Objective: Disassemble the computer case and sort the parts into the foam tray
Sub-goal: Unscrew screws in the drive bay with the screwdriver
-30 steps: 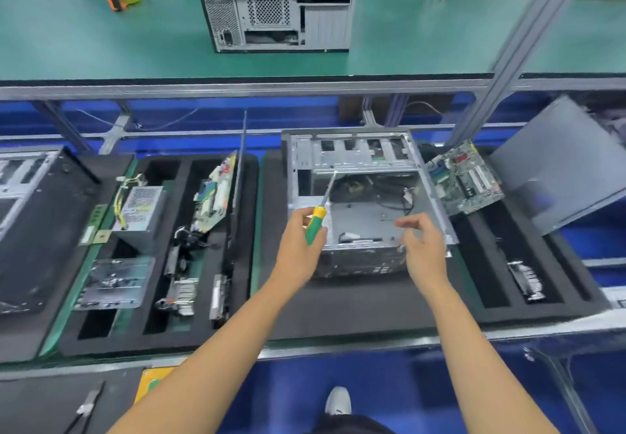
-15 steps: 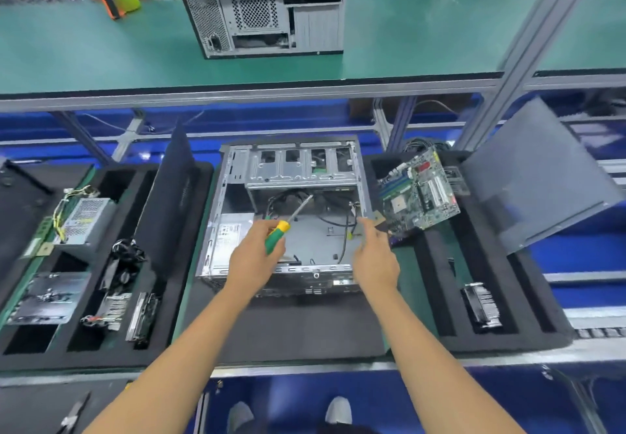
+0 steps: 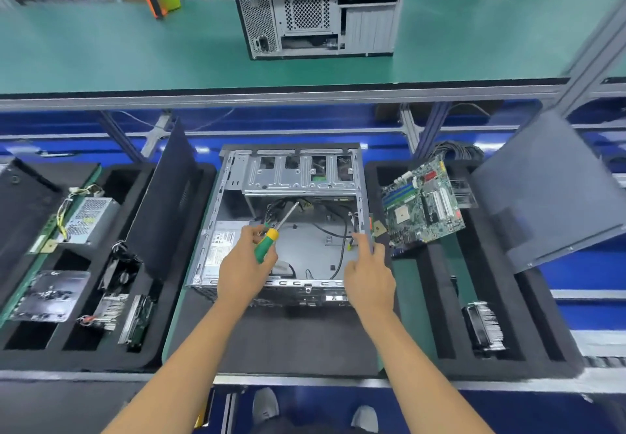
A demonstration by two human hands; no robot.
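The left hand (image 3: 244,269) grips a green-and-yellow screwdriver (image 3: 271,237) by its handle, the shaft slanting toward one o'clock into the open computer case (image 3: 291,227). The right hand (image 3: 370,272) hangs at the case's right wall, fingers loosely curled with the forefinger reaching up by the black cables; it holds nothing that can be seen. Half a second ago this hand stretched further toward one o'clock, at the case's right edge beside the motherboard; it now sits lower and nearer the case's front rail. The left hand has barely shifted, though the whole view has slid slightly rightward.

The case lies on its side on the dark foam tray (image 3: 305,342), drive cage at twelve o'clock. A white label (image 3: 220,247) on the unit inside the case's left corner carries print too blurred to read.

At three o'clock from the case, a green motherboard (image 3: 423,203) leans tilted in the tray's slotted section, and a finned heatsink with fan (image 3: 484,328) stands in a slot at four o'clock. A grey side panel (image 3: 548,189) leans at two o'clock.

At nine o'clock, a second foam tray (image 3: 78,355) holds a power supply (image 3: 89,218) and other parts. At twelve o'clock, a closed computer case (image 3: 321,13) stands on the green tabletop (image 3: 101,50).
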